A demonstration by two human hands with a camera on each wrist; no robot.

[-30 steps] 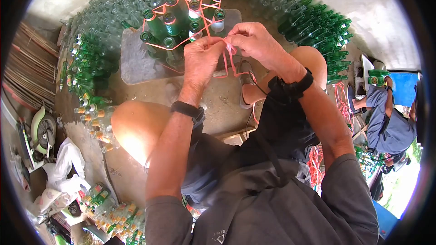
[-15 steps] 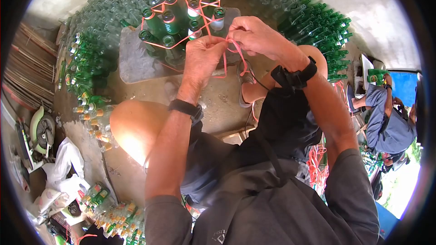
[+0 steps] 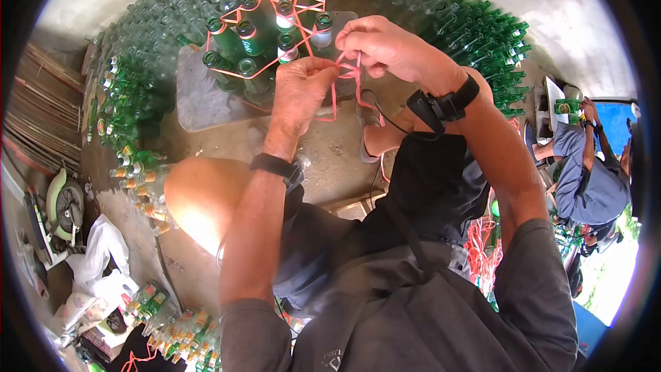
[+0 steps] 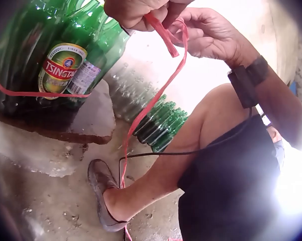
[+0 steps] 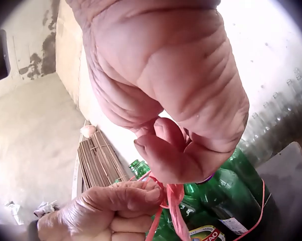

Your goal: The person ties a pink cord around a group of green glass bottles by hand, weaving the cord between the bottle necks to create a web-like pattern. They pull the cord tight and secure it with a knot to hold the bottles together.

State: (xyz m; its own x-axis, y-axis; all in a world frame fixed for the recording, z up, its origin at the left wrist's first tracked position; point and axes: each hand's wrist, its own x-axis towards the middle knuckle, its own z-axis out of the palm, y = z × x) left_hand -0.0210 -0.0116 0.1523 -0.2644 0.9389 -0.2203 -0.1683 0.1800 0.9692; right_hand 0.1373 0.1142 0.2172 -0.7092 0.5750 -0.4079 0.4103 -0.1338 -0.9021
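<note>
A bundle of green beer bottles (image 3: 251,45) stands upright on a grey slab (image 3: 196,107), with pink plastic twine crisscrossed around the necks. In the left wrist view, one bottle has a Tsingtao label (image 4: 61,70) and a pink strand circles the bodies. My left hand (image 3: 299,93), just in front of the bundle, pinches the pink twine (image 4: 139,120) between thumb and forefinger. Close to its right, my right hand (image 3: 392,48) has its fingers curled on another part of the twine. Loops and a loose tail hang between and below both hands.
Many clear and green bottles (image 3: 475,41) line the wall around the slab. My knees flank the work, and a black cable (image 4: 161,153) runs by my shoe (image 4: 102,175). At the right another person (image 3: 585,172) holds a green bottle (image 3: 567,106). Pink twine (image 3: 483,248) lies heaped nearby.
The hands have moved slightly apart, my right hand rising a little. The twine between them has spread from a tight bunch into open loops. The view has shifted slightly; the bundle stays on the slab.
</note>
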